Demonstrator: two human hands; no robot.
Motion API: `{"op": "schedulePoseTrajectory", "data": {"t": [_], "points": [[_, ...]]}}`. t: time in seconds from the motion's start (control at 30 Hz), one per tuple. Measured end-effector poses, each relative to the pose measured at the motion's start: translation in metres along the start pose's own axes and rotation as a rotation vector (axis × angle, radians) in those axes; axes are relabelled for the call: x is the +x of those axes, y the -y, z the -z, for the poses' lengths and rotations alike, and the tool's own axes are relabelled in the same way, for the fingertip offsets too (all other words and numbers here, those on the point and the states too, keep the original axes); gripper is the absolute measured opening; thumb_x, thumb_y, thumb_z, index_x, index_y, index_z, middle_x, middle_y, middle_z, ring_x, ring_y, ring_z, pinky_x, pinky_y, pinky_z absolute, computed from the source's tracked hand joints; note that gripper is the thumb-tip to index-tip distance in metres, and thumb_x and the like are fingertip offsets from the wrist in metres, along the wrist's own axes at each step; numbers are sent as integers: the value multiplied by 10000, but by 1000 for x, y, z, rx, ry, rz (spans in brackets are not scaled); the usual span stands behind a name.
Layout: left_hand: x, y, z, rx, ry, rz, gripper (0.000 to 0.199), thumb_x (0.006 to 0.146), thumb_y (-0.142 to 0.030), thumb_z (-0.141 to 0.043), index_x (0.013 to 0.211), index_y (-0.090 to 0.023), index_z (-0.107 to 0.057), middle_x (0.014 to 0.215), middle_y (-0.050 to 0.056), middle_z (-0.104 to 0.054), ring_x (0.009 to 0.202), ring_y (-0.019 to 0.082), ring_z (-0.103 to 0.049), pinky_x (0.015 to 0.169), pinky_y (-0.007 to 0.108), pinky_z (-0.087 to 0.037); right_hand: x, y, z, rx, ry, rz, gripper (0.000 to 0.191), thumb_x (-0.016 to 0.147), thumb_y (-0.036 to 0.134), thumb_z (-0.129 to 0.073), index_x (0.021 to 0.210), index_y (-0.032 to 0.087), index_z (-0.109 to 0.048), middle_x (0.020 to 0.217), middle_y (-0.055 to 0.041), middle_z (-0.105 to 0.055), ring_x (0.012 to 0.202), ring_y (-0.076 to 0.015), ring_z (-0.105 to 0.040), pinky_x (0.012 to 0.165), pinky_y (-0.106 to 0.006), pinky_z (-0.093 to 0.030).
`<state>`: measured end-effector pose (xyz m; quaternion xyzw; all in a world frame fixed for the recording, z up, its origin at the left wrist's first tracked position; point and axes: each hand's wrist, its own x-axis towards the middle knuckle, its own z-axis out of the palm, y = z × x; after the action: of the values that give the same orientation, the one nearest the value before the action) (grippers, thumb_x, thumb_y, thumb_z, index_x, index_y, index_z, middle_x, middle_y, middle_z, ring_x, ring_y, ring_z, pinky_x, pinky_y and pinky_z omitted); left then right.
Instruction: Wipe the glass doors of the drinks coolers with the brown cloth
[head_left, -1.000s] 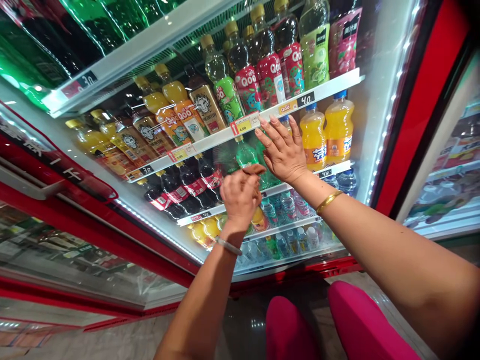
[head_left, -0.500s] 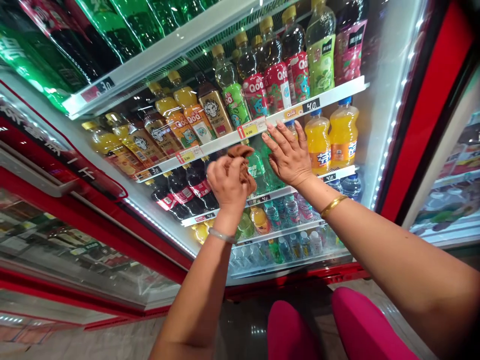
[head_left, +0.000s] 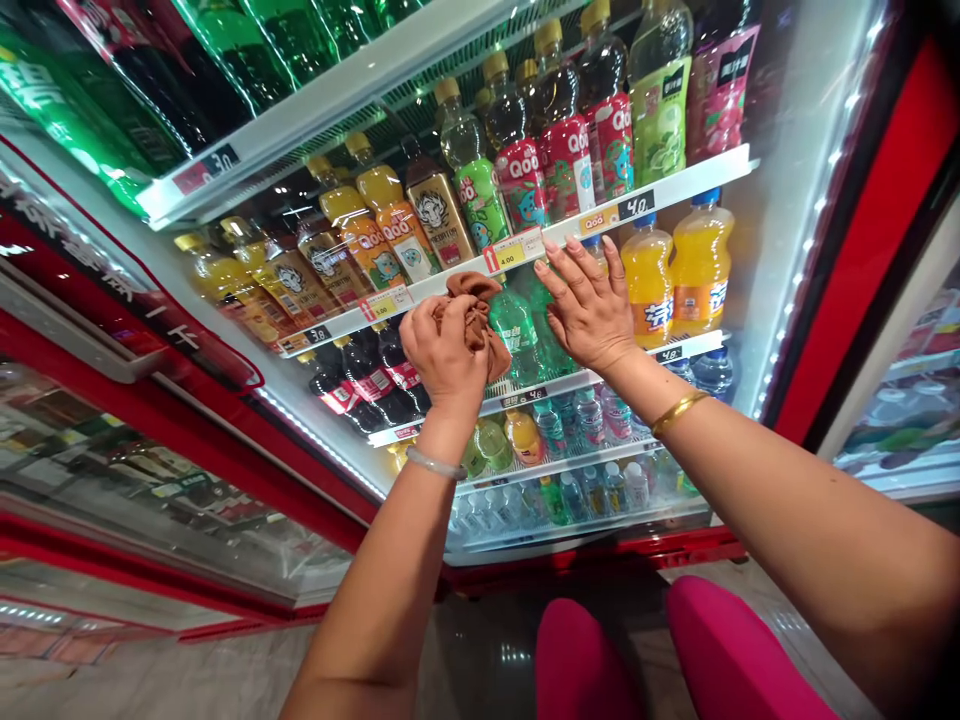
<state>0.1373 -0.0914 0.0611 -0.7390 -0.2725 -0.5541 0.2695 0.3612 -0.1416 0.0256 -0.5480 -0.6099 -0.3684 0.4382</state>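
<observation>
My left hand point(head_left: 448, 358) is closed round a crumpled brown cloth point(head_left: 480, 320), which lies against the white shelf edge point(head_left: 450, 275) in the drinks fridge. Part of the cloth is hidden by the fingers. My right hand point(head_left: 589, 305) is spread with its fingertips on the same edge, just right of a yellow price tag point(head_left: 508, 258). Above the hands stand Qoo bottles point(head_left: 523, 180) with red and green labels. Between and behind the hands show green bottles point(head_left: 516, 330). Orange soda bottles point(head_left: 701, 265) stand right of my right hand.
Large green bottles point(head_left: 217, 50) lie on the upper shelf at left. Lower shelves hold small water bottles point(head_left: 613, 485) and cola bottles point(head_left: 367, 380). A red door frame point(head_left: 870, 230) bounds the right side, and an opened door point(head_left: 172, 460) stands at left.
My left hand has shifted slightly left along the shelf edge with the cloth. My right hand keeps its place on the edge, while the whole view has moved a little.
</observation>
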Motion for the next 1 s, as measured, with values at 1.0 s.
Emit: {"op": "schedulePoseTrajectory", "data": {"t": [1.0], "points": [[-73,1,5,13,351,-331,314,866,-221,-735,1174,-283,-748,1230,87,-679,1135,292,-578,966,433,-504,-1,11,-3,-53,-164,97,781,1007,276,-512,1689,356,-139,1716,-26,-343,1614,-277,-281,1348,-674,-114]]}}
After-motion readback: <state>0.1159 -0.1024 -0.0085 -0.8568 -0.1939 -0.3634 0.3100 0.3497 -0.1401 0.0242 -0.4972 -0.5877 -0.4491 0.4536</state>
